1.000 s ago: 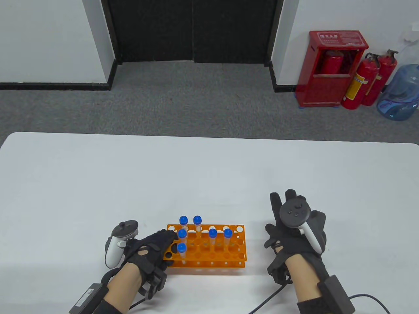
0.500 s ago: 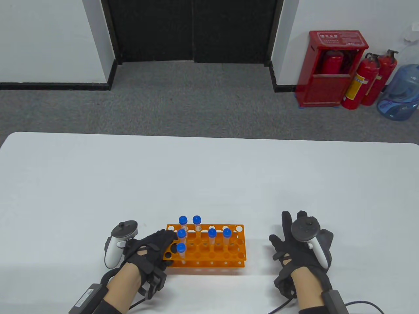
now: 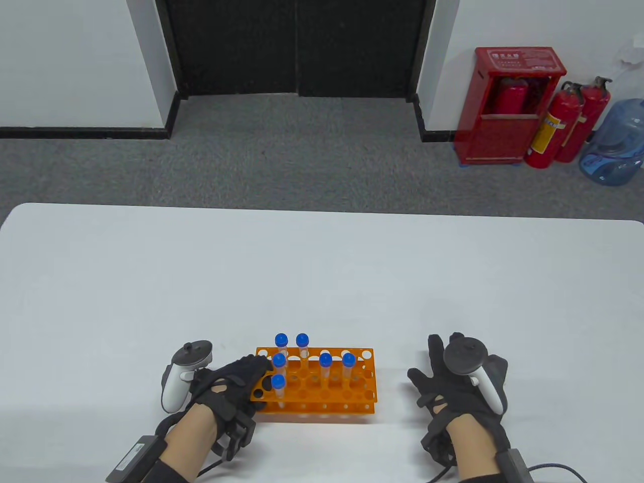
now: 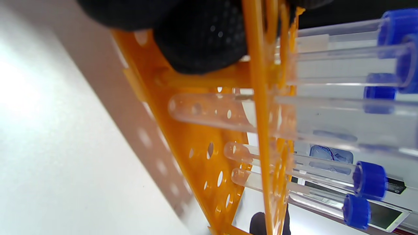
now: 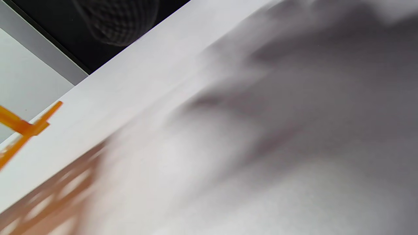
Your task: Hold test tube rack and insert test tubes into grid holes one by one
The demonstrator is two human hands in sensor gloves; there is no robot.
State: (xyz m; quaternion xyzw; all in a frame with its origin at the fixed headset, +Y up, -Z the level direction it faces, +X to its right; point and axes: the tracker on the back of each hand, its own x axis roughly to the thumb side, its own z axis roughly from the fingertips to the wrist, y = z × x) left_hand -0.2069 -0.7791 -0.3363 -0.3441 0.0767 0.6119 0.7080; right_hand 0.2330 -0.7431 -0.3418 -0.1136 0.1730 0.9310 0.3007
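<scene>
Steadying an orange rack (image 3: 322, 382) near the front edge of a white table (image 3: 322, 271), a gloved left hand (image 3: 229, 385) grips the rack's left end, its fingers laid over the top plate and a fingertip (image 4: 202, 39) pressed against the frame in the left wrist view. Six clear tubes with blue caps (image 3: 325, 359) stand upright in the grid, clustered toward the left and middle; many holes toward the right and front are unfilled. The right hand (image 3: 460, 382) hovers just above the table, well apart from the rack's right end, fingers spread and holding nothing. No loose tube shows on the table in any view, so where a further one would come from cannot be told.

The risks from here look modest but real. The left hand's fingers lie close to the nearest capped tube (image 3: 278, 383), and a shift of that grip could knock it askew or tip the light rack. If the hold loosens, a push from the right would likely slide the rack across the smooth tabletop. Any new tube lowered off-centre would probably catch on the upper plate instead of dropping through both layers, and a reach across the standing tubes could clip their caps.
</scene>
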